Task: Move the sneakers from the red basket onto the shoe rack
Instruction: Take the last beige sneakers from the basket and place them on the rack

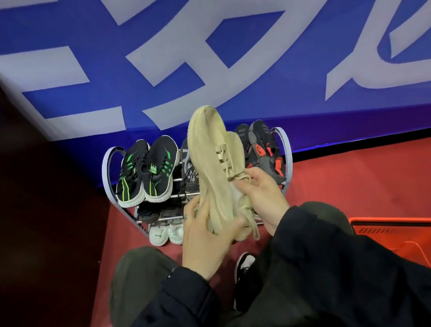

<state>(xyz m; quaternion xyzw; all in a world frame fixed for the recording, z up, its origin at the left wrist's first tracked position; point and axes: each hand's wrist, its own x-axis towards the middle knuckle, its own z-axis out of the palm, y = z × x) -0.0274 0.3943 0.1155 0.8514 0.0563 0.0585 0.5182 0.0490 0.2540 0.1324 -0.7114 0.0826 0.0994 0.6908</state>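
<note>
Beige sneakers [215, 169] hide rack's [106, 176] middle pairs.

Even indoor light, soft blur, wide-angle bending at edges

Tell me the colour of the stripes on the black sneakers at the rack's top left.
Bright green stripes on the black sneakers, seen in the head view.

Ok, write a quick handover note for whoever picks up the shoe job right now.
Left hand and right hand together hold a pair of beige sneakers in front of the shoe rack.
Top shelf already holds black-green sneakers and black-red sneakers; lower shelves hold more pairs.
The red basket sits at right; its visible part shows no shoes.
Left: shelve the beige pair.
</note>
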